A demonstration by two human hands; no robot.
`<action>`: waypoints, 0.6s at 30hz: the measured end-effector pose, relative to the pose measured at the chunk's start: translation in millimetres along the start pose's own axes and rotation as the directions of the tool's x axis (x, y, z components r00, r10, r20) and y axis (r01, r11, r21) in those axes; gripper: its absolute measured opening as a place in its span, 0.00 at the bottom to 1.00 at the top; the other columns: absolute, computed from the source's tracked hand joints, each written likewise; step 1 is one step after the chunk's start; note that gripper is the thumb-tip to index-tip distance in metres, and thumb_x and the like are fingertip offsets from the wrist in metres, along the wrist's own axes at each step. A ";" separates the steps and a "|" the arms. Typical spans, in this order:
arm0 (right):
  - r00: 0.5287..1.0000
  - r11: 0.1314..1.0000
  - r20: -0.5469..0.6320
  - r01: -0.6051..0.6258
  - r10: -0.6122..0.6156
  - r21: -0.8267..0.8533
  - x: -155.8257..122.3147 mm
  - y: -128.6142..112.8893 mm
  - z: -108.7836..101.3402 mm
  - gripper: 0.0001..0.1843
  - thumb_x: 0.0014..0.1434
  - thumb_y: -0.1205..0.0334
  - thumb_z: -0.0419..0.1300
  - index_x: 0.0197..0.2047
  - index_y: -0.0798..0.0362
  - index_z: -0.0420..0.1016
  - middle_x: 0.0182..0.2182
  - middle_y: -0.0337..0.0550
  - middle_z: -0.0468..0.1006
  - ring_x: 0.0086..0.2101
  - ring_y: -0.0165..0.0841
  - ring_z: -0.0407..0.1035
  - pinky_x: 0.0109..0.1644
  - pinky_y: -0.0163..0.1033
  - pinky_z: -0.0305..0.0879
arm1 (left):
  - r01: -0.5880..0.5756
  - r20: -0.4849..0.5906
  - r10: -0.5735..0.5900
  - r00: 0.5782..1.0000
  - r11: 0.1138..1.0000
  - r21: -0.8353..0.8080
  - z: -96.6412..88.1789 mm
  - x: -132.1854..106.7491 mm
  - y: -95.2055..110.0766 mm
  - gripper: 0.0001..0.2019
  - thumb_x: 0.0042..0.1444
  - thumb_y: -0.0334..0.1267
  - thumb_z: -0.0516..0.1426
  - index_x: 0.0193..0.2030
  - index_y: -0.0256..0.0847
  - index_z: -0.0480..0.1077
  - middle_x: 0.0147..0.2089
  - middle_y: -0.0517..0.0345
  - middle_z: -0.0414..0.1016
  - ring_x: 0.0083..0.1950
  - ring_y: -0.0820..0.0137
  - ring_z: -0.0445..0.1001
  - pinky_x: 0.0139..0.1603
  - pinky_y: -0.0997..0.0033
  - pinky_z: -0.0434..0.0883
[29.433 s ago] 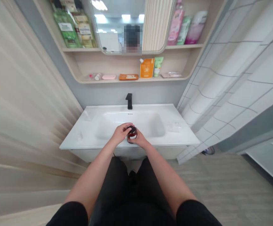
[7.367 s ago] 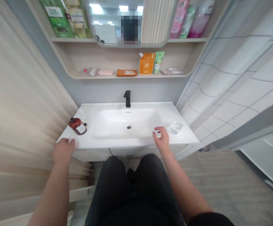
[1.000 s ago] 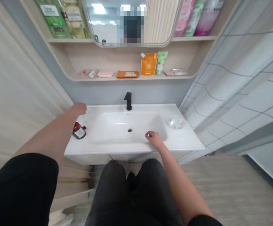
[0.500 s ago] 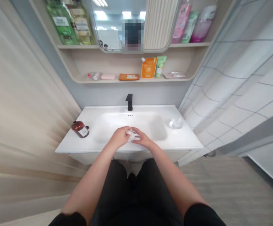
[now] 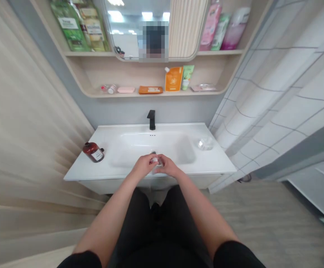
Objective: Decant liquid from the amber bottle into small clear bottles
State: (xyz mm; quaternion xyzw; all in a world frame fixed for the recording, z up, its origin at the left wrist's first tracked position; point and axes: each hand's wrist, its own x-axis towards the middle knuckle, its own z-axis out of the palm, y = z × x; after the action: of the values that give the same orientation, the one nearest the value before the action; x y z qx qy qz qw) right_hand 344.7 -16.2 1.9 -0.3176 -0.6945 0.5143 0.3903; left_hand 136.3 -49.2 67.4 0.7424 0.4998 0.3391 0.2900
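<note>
Over the front edge of the white washbasin (image 5: 183, 147), my left hand (image 5: 143, 165) and my right hand (image 5: 168, 167) meet around a small clear-and-white object (image 5: 156, 161). It looks like clear plastic with some white on it; its kind is too small to make out. The fingers of both hands are curled on it, left hand on its left side and right hand on its right. Parts of it are hidden behind the fingertips. Behind the hands stands a black faucet (image 5: 151, 120).
A brown pump bottle (image 5: 94, 152) lies on the counter's left side. Crumpled clear plastic (image 5: 205, 143) sits at the right. Above, a shelf (image 5: 95, 94) carries an orange pouch (image 5: 174, 79), a green tube (image 5: 188, 77) and a pink soap bar (image 5: 126, 89). A curtain (image 5: 39, 111) hangs at the left.
My hands have drawn slightly closer together, and the clear object has turned between them, showing less white. The whole view has shifted a little.
</note>
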 end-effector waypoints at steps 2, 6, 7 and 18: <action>1.000 1.000 -0.017 -0.007 0.007 -0.015 -0.1 0.2 0.3 0.40 0.45 0.49 0.84 0.58 0.47 0.76 0.44 0.39 0.79 0.40 0.36 0.69 0.48 0.42 0.67 | 0.022 -0.053 -0.020 0.998 0.999 0.034 6.4 2.4 -0.5 0.14 0.62 0.37 0.67 0.54 0.47 0.84 0.45 0.56 0.87 0.41 0.63 0.83 0.48 0.63 0.77; 0.999 0.999 -0.031 -0.045 0.044 -0.014 -0.7 1.7 2.2 0.40 0.42 0.49 0.85 0.54 0.48 0.75 0.44 0.40 0.78 0.40 0.36 0.70 0.47 0.43 0.68 | 0.127 -0.196 -0.112 0.974 0.990 0.065 17.7 6.5 0.2 0.16 0.56 0.46 0.73 0.49 0.44 0.82 0.40 0.55 0.84 0.40 0.61 0.82 0.49 0.60 0.77; 0.998 0.999 -0.033 -0.048 0.048 -0.012 -0.7 2.1 2.7 0.40 0.41 0.50 0.85 0.53 0.48 0.75 0.44 0.39 0.77 0.39 0.36 0.70 0.47 0.42 0.68 | 0.143 -0.233 -0.125 0.964 0.988 0.059 19.4 6.4 0.3 0.19 0.54 0.47 0.74 0.50 0.44 0.81 0.41 0.55 0.83 0.42 0.59 0.82 0.50 0.58 0.77; 1.000 1.000 -0.016 -0.018 0.018 0.005 -3.8 -8.5 5.9 0.42 0.38 0.50 0.85 0.55 0.48 0.75 0.41 0.36 0.77 0.38 0.34 0.67 0.46 0.40 0.65 | 0.000 -0.247 -0.115 0.962 0.906 -0.424 35.8 -13.2 -28.6 0.40 0.48 0.37 0.74 0.69 0.44 0.69 0.48 0.53 0.84 0.55 0.59 0.83 0.69 0.50 0.75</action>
State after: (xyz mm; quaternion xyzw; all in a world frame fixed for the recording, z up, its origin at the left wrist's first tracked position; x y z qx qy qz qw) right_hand 341.1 -24.5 8.3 -0.3271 -0.6870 0.5170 0.3920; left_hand 145.6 -55.4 21.0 0.5950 0.4711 0.5264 0.3832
